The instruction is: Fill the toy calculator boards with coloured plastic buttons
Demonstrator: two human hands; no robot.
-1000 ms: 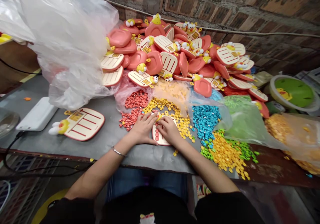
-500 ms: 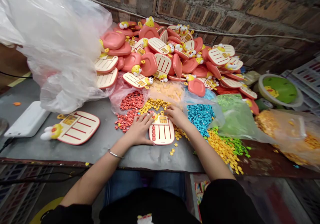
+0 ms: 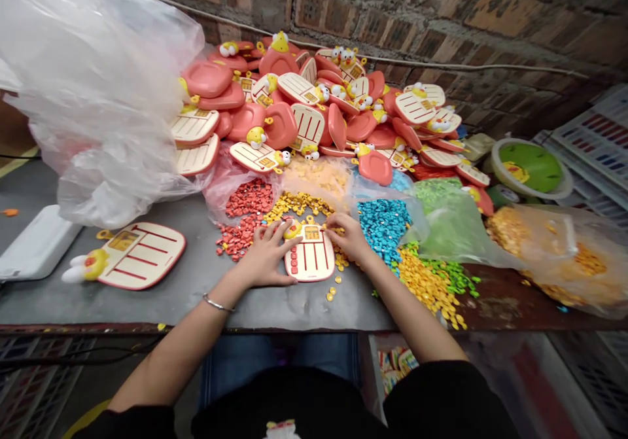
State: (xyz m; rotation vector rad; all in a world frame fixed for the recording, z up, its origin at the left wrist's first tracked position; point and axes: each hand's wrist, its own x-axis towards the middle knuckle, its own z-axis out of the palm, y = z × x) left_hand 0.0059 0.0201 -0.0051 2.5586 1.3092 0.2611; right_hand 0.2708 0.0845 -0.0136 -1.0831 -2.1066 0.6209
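A cream board with a red rim (image 3: 318,262) lies flat on the table in front of me. It has dark red slots, a yellow chick head at its upper left and several red pieces (image 3: 294,260) in its left column. My left hand (image 3: 265,257) rests along the board's left side, fingers spread, with the thumb at the lower left edge. At the upper right edge of the board, my right hand (image 3: 349,239) has its fingers pinched together; whatever is between the fingertips is hidden. Loose yellow pieces (image 3: 331,290) lie just right of the board.
Behind stands a heap of similar boards (image 3: 294,105). Around me lie red pieces (image 3: 238,236), blue pieces (image 3: 383,226), yellow pieces (image 3: 424,279) and a green bag (image 3: 446,220). Left are another board (image 3: 144,256), a white power bank (image 3: 36,243) and a plastic bag (image 3: 108,99).
The whole view has shifted slightly, so things sit a little further left. Both hands stay at the board, the right fingertips now a little lower along its upper right edge.
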